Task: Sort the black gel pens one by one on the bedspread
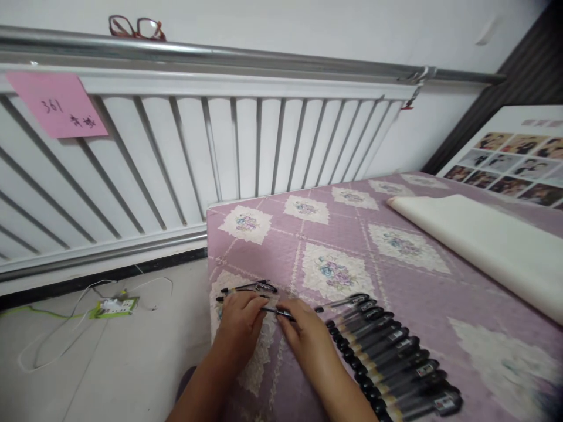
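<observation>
Both my hands rest on a purple flowered bedcover (396, 275) near its left edge. My left hand (240, 325) and my right hand (303, 334) are closed together on one thin black pen (279, 312) held level between them. Just beyond my left hand lie two or three loose black pens (253, 288). To the right of my right hand, several black pens (387, 357) lie side by side in a neat diagonal row.
A rolled cream sheet (484, 246) lies across the bedcover at the right, with a photo board (514, 164) behind it. A white radiator (176, 164) with a pink note (59, 105) and red glasses (136, 27) stands behind. A power strip (114, 306) lies on the floor.
</observation>
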A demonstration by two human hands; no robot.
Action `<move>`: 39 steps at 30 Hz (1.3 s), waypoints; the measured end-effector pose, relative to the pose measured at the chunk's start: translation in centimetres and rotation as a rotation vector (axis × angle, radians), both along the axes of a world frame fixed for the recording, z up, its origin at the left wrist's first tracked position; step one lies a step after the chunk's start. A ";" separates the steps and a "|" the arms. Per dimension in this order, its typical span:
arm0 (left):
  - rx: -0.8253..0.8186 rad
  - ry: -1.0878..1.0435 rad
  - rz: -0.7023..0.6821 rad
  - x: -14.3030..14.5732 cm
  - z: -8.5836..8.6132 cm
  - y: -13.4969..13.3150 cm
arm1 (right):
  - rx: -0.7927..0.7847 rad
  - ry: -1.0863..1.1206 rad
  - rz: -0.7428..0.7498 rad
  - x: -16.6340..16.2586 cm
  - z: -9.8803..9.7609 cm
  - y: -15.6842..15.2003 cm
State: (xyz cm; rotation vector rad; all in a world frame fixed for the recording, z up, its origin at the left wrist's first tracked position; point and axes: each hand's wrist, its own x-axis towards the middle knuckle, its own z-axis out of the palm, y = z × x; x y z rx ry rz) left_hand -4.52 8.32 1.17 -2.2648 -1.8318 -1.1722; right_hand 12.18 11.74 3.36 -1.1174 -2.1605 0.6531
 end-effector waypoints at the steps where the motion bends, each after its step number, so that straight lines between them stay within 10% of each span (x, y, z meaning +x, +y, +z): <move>1: 0.009 -0.003 -0.014 0.0 -0.2 0.0 | 0.033 -0.060 -0.002 0.0 0.2 -0.1; 16: 0.017 -0.095 -0.134 1.6 -0.6 -0.2 | 0.212 -0.466 -0.032 1.4 1.1 -0.2; 30: 0.023 -0.132 -0.019 0.6 0.0 -0.2 | 0.256 -0.563 -0.534 11.7 0.0 3.8; 39: 0.045 -0.204 0.117 -1.6 0.6 0.7 | 0.214 -0.695 -0.478 12.9 -0.6 3.8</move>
